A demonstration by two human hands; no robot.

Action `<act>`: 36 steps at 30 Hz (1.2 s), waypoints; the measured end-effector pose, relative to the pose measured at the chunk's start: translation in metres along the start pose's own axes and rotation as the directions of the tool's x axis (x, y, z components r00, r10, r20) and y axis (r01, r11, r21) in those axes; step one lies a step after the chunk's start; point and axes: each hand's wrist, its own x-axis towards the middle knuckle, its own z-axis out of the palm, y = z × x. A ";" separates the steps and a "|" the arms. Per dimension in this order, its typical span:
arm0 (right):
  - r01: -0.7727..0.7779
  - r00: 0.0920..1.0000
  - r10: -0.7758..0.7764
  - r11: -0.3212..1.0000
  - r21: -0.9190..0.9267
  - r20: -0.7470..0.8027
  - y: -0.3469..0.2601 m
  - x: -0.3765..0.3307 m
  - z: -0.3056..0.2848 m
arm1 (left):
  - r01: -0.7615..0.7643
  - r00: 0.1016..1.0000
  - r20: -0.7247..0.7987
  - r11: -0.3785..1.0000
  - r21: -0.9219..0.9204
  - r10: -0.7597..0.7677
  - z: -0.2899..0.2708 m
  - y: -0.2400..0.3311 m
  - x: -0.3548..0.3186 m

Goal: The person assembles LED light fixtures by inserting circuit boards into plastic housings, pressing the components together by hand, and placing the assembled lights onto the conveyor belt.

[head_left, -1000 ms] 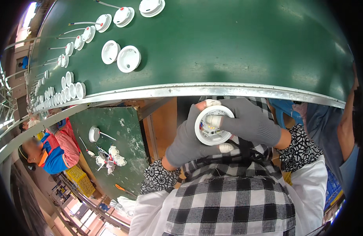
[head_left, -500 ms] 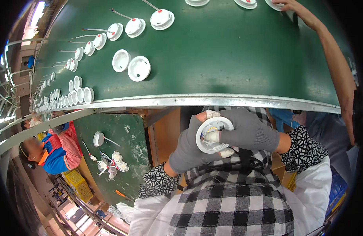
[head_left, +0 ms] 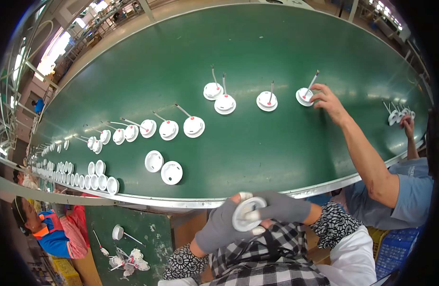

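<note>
Both my hands wear grey gloves with white fingertips and meet just below the near edge of the green conveyor belt (head_left: pixel 276 157). Together they hold a white round disc part (head_left: pixel 248 213), tilted on edge. My left hand (head_left: pixel 222 226) cups it from the left and below; my right hand (head_left: pixel 281 207) grips it from the right. Nearest on the belt lie two white discs (head_left: pixel 172 172) without stems.
A co-worker's bare arm (head_left: pixel 362 152) reaches from the right to a white disc with a stem (head_left: pixel 305 95). Several more stemmed discs (head_left: pixel 194 126) lie in a row across the belt. Stacked white discs (head_left: pixel 98 181) line the left edge. A lower green table (head_left: pixel 148 229) holds parts.
The view has tilted up, showing more of the belt. The co-worker's arm now stretches onto a stemmed disc. My hands still hold the white disc, turned slightly.
</note>
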 end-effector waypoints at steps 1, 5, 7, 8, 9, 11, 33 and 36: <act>-0.006 1.000 0.006 0.994 0.108 0.000 -0.012 -0.007 -0.007 | -0.153 0.981 -0.094 0.977 0.147 0.167 -0.011 0.001 0.007; 0.188 0.575 -0.683 0.647 -0.739 -0.451 -0.015 -0.034 -0.084 | -0.007 0.856 -0.507 0.981 0.194 0.106 -0.023 -0.009 0.010; 0.158 0.433 -0.854 0.388 -0.908 -0.290 0.000 -0.022 -0.130 | 0.131 0.827 -0.557 0.989 0.068 -0.072 -0.013 -0.024 -0.002; -0.290 0.533 -0.823 0.041 -0.956 -0.197 0.010 -0.023 -0.164 | 0.189 0.834 -0.521 0.981 -0.037 -0.181 -0.006 -0.028 -0.008; -0.307 0.517 -0.840 0.000 -0.952 -0.166 0.021 -0.011 -0.182 | 0.198 0.828 -0.532 0.980 -0.012 -0.174 -0.004 -0.031 -0.016; -0.292 0.497 -0.868 -0.174 -0.940 0.006 0.042 -0.007 -0.262 | 0.224 0.781 -0.600 0.975 0.011 -0.172 -0.010 -0.029 -0.030; 0.108 0.523 -0.790 0.434 -0.894 -0.321 0.009 0.031 -0.060 | 0.945 -0.067 -0.818 0.226 -0.235 -0.571 -0.183 -0.131 -0.244; 0.158 0.578 -0.772 0.425 -0.892 -0.265 0.013 0.036 -0.051 | 0.972 -0.087 -0.863 0.148 -0.183 -0.497 -0.171 -0.139 -0.254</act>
